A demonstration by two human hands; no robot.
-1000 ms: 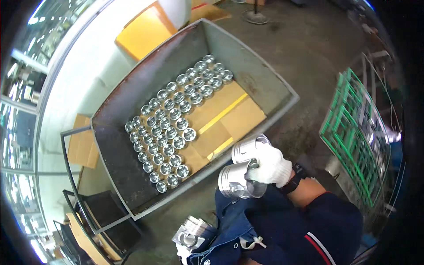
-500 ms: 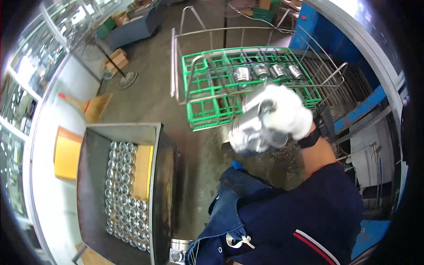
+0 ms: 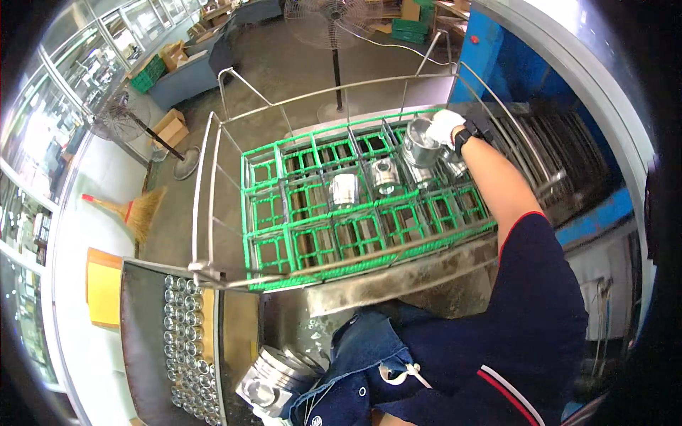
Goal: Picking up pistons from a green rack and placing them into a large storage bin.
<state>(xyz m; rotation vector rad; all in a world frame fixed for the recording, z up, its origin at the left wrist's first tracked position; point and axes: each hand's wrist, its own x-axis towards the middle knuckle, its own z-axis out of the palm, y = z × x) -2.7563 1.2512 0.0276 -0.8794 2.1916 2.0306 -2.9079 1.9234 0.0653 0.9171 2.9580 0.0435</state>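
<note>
My right hand (image 3: 445, 128), in a white glove, is closed on a silver engine piston (image 3: 422, 148) above the far right part of a green-coated wire rack (image 3: 266, 231). Several more pistons sit in the rack's middle area, among them a bright one (image 3: 344, 189) and another with a pin hole showing (image 3: 386, 175). At the lower left, by my blue apron (image 3: 366, 348), a row of pistons (image 3: 273, 380) lies close against my body. My left hand is hidden there; its fingers do not show.
A metal rail frame (image 3: 206, 192) surrounds the rack. To the left, a deep grey bin (image 3: 145, 298) holds many shiny cylindrical parts over cardboard. Beyond are a broom (image 3: 138, 213), a standing fan (image 3: 335, 64), and a cardboard box (image 3: 170, 129). Blue machinery (image 3: 483, 46) stands at right.
My right hand has moved away from my body, reaching over the rack with the piston. The rack appears larger and closer, and the pistons by my apron show more fully.
</note>
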